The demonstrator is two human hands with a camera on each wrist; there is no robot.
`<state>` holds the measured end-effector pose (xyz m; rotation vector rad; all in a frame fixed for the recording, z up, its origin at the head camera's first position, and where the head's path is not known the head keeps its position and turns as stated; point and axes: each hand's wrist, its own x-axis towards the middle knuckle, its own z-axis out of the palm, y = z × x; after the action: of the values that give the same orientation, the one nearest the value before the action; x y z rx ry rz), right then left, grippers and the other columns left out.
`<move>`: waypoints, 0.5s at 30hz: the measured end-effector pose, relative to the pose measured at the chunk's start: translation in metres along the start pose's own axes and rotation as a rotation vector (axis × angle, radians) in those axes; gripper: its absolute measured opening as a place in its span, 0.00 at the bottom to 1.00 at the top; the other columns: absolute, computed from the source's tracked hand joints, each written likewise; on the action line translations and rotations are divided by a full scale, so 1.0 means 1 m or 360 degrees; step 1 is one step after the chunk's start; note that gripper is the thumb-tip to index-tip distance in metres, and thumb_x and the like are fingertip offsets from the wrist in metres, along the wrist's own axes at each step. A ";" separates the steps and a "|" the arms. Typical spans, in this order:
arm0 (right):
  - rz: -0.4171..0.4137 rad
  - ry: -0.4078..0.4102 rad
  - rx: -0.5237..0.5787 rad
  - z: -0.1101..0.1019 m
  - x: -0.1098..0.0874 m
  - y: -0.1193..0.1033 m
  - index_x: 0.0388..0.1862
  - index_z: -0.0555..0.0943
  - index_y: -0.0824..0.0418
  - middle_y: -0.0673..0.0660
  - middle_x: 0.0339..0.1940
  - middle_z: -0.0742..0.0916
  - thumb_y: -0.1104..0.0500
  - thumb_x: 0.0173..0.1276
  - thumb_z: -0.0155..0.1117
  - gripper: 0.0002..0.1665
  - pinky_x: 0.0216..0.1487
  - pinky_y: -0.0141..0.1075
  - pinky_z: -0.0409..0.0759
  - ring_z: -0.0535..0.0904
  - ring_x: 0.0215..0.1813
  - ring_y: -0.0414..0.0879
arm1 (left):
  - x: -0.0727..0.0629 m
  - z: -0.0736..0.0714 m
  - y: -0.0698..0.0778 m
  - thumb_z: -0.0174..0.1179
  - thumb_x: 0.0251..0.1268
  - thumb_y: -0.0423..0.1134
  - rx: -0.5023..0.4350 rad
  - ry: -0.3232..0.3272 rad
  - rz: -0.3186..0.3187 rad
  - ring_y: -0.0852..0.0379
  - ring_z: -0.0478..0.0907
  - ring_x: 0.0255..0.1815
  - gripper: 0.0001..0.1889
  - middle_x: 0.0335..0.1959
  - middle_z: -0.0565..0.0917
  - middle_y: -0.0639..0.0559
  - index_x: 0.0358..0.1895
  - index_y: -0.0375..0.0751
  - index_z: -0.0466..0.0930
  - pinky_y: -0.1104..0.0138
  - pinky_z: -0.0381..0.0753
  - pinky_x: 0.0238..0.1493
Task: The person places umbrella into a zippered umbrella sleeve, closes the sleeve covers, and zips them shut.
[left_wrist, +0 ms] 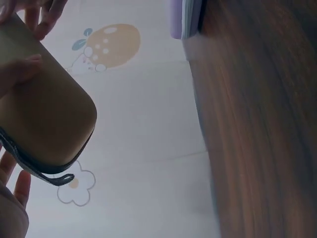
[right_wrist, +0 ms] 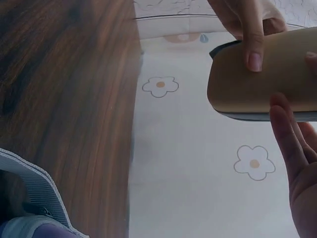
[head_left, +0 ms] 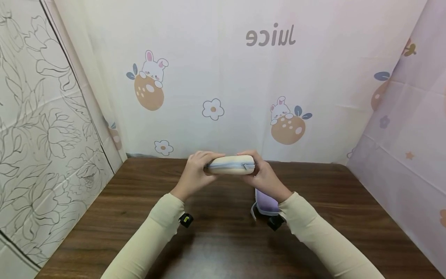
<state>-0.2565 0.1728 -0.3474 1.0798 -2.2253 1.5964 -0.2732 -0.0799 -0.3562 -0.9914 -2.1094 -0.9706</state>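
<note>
A cream zippered case (head_left: 231,169) is held up above the far part of the table in the head view, its zipper side facing me. My left hand (head_left: 193,172) grips its left end, and my right hand (head_left: 264,174) grips the right end, thumbs and fingers on opposite faces. The light blue zipper runs along the edge, with its pull near the right end. In the left wrist view a dark strap loop (left_wrist: 44,173) hangs at one end of the case. From the right wrist, its smooth face (right_wrist: 237,89) shows with fingers on it. The zipper looks closed; the contents are hidden.
A purple case (head_left: 266,203) with a light strap (head_left: 253,212) lies on the brown wooden table (head_left: 223,240), partly hidden beneath my right wrist. Behind the table hangs a printed curtain (head_left: 216,77); more printed cloth closes off both sides.
</note>
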 end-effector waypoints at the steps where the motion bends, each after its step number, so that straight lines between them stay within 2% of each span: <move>1: -0.0017 0.0007 -0.0028 0.000 0.000 0.000 0.67 0.68 0.56 0.59 0.62 0.77 0.76 0.60 0.70 0.39 0.42 0.43 0.85 0.79 0.55 0.55 | 0.000 0.000 0.001 0.79 0.51 0.38 0.0012 0.0004 0.0005 0.56 0.74 0.58 0.30 0.55 0.83 0.59 0.61 0.56 0.82 0.53 0.67 0.51; 5: -0.0085 0.0049 -0.0150 0.003 0.002 -0.002 0.66 0.70 0.55 0.58 0.60 0.78 0.75 0.60 0.71 0.38 0.41 0.41 0.86 0.80 0.53 0.52 | 0.002 0.001 0.004 0.80 0.49 0.37 0.0068 0.0019 0.0031 0.55 0.75 0.58 0.32 0.56 0.83 0.57 0.61 0.54 0.81 0.54 0.69 0.50; 11: -0.0219 0.0122 -0.0347 0.008 0.003 -0.008 0.64 0.73 0.56 0.58 0.58 0.79 0.74 0.56 0.75 0.38 0.46 0.40 0.85 0.82 0.54 0.53 | 0.006 0.003 0.011 0.79 0.47 0.32 0.0135 0.0038 0.0122 0.53 0.75 0.57 0.34 0.55 0.82 0.54 0.61 0.52 0.80 0.56 0.74 0.58; 15: -0.0264 0.0169 -0.0449 0.011 0.004 -0.007 0.63 0.74 0.57 0.58 0.55 0.79 0.73 0.55 0.77 0.38 0.46 0.40 0.85 0.82 0.53 0.52 | 0.007 0.006 0.014 0.78 0.48 0.31 0.0151 0.0047 0.0111 0.54 0.76 0.58 0.34 0.55 0.81 0.53 0.62 0.53 0.80 0.59 0.78 0.58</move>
<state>-0.2517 0.1605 -0.3443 1.0422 -2.1470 1.2009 -0.2665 -0.0663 -0.3490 -0.9901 -2.0628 -0.8379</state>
